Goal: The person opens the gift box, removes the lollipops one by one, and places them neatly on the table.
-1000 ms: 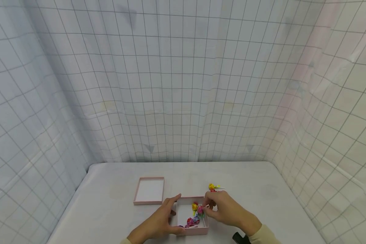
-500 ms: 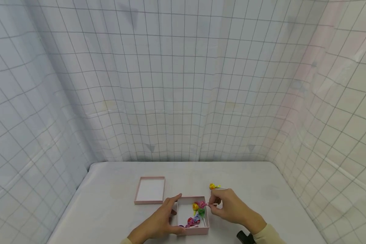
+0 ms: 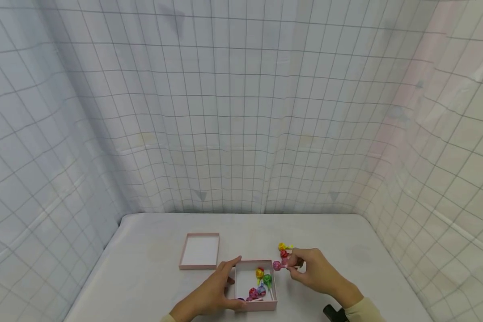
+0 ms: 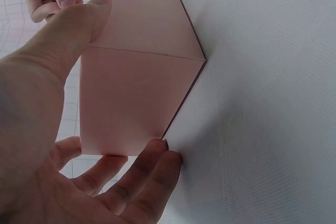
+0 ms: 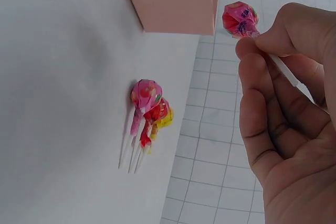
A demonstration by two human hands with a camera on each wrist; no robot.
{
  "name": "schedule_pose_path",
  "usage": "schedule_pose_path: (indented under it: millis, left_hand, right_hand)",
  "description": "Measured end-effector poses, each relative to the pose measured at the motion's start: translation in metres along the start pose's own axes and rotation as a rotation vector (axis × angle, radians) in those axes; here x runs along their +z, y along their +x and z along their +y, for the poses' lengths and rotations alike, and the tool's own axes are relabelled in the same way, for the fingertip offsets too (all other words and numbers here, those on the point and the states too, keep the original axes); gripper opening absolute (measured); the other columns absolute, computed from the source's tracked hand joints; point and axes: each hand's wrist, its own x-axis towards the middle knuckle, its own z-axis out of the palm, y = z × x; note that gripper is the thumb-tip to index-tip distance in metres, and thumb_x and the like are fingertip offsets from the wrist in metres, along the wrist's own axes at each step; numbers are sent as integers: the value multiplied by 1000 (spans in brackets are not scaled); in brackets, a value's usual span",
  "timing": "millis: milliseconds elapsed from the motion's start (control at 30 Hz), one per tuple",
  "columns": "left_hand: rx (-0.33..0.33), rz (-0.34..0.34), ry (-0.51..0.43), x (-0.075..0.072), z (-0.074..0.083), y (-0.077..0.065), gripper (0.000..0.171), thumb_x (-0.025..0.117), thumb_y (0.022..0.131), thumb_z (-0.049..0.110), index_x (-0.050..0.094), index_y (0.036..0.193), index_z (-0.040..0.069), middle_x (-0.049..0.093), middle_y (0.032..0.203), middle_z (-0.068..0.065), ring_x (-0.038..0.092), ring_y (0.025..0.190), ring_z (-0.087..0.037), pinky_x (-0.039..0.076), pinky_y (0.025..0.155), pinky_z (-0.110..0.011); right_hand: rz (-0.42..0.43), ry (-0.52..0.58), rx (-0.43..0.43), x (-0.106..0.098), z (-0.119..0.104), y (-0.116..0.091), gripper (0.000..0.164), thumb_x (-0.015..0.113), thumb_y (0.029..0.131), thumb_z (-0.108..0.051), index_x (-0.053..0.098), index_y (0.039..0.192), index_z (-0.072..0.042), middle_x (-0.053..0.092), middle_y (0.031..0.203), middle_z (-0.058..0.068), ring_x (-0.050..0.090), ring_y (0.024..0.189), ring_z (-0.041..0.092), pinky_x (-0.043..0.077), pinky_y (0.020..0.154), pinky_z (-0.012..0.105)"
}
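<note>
My right hand pinches the stick of a pink-wrapped lollipop between thumb and forefinger. In the head view that lollipop is just beyond the right wall of an open pink box. My left hand holds the box at its left, thumb on the near wall and fingers spread along the left side, as the left wrist view shows. Inside the box are several wrapped lollipops, including a yellow one and a green one. They lie toward the right and near sides.
Right of the box, a pink lollipop, a red one and a yellow one lie side by side on the white table. A shallow pink lid lies inside-up behind the left hand. Gridded cloth surrounds the table.
My right hand has drawn the pink lollipop from inside the box rightward, past its right wall. The green lollipop now shows in full. My left hand stays on the box.
</note>
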Motion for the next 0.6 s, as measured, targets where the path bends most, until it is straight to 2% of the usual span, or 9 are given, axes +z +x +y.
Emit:
schedule_pose_path:
  millis: [133, 333, 600]
  left_hand:
    - [0, -1, -10, 0, 1, -1, 127, 105, 87, 46, 30, 184, 14, 54, 161, -15, 68, 126, -25, 66, 106, -49]
    - [12, -8, -31, 2, 1, -2, 127, 106, 88, 44, 29, 184, 12, 53, 163, -18, 69, 126, -25, 66, 103, -45]
    - [32, 7, 6, 1, 2, -2, 126, 106, 88, 44, 30, 183, 12, 54, 161, -18, 69, 126, -26, 65, 98, -37]
  right_hand:
    - [17, -14, 18, -3, 7, -5, 39, 91, 88, 10, 70, 93, -23, 79, 90, -12, 65, 87, -7, 63, 76, 23]
    - [11, 0, 38, -6, 16, -13, 36, 91, 89, 9, 72, 93, -22, 82, 93, -10, 67, 87, -6, 64, 75, 24]
    - [-45, 25, 143, -4, 29, -17, 30, 90, 96, 1, 72, 94, -22, 84, 95, -5, 68, 88, -7, 64, 76, 24]
